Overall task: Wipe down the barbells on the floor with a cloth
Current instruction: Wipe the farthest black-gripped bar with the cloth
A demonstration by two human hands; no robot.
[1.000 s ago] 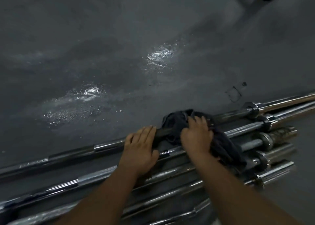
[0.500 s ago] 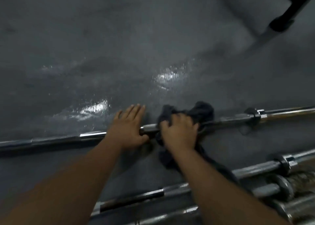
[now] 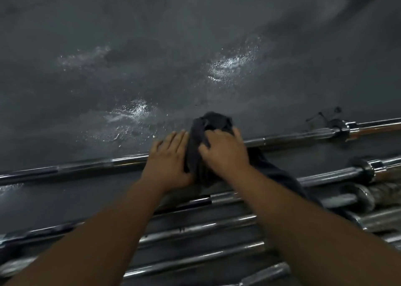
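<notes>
Barbell [image 3: 293, 138] is lying left-to-right beneath both hands; right hand [image 3: 225, 153] is clamping cloth [image 3: 213, 122] onto it, fingers curled; left hand [image 3: 169, 162] is pressing alongside, fingers straight.

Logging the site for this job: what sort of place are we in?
Probably a gym or weight room: several chrome barbells lie on a dark grey floor, and the right hand grips a dark cloth over the farthest bar.
</notes>
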